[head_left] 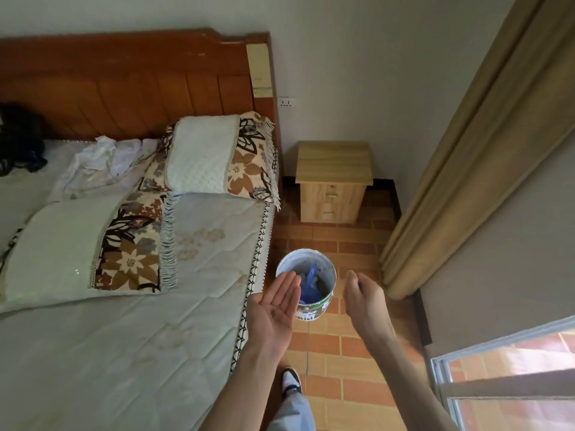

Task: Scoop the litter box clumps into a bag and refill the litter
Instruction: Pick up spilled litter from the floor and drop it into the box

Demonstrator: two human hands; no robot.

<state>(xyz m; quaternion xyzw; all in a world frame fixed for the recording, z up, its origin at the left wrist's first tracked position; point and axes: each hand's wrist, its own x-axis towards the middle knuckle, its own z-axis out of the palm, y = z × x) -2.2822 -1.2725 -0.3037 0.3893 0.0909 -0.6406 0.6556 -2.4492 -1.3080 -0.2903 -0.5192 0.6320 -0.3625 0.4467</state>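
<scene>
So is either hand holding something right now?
No. The left hand is held flat with its palm up and bare, and the right hand has loosely curled fingers with nothing in them, both above the bucket.

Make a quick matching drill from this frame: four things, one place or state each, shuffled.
Things:
1. round white plastic bucket
2. light wooden nightstand
3. left hand
4. right hand

States:
A. palm up, fingers straight
B. against the wall, between bed and curtain
C. on the tile floor beside the bed, blue item inside
D. fingers loosely curled, holding nothing

Pairs: 1-C, 2-B, 3-A, 4-D
</scene>
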